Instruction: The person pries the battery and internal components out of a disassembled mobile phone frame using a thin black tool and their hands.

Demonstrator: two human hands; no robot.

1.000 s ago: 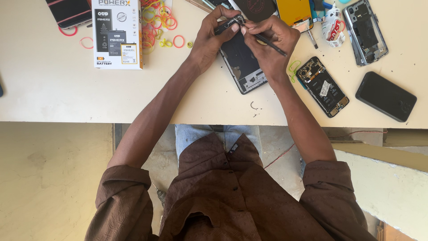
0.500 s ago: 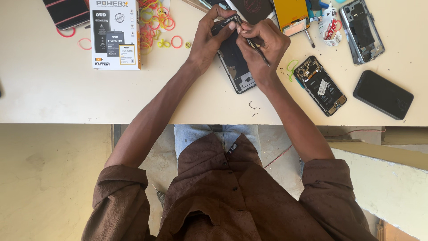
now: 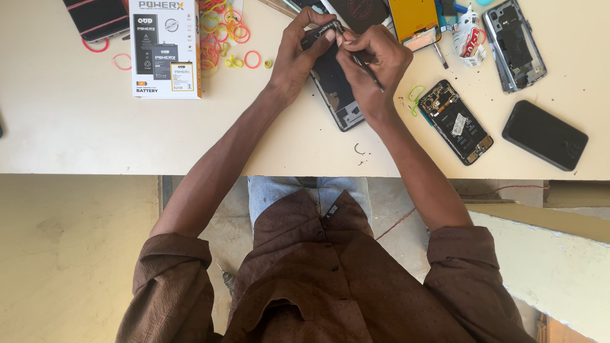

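Holding nearly the same pose as half a second ago, the left hand (image 3: 297, 54) stays clamped around the top end of the opened smartphone (image 3: 337, 89), while the right hand (image 3: 372, 63) has tilted a little and keeps its fingers pinched on a thin dark tool (image 3: 367, 68) whose tip meets the phone's upper edge. The phone itself has barely shifted on the cream table (image 3: 76, 127).

At the table's upper left lies a white rectangular battery box (image 3: 165, 47) with dark panels and a small yellow-edged label (flat, printed side up). Right of the hands sit a black closed phone (image 3: 544, 134), a second opened phone (image 3: 456, 122) with its circuit board bare, and a grey phone frame (image 3: 513, 44) at the top edge. An orange-yellow flat panel (image 3: 414, 22) lies above the right hand, beside a small white and red tube (image 3: 469, 35). Coloured rubber bands (image 3: 222, 32) are strewn just right of the box.

The held smartphone lies face down, back cover off, dark inside with a grey lower section, near the table's middle, tilted slightly.
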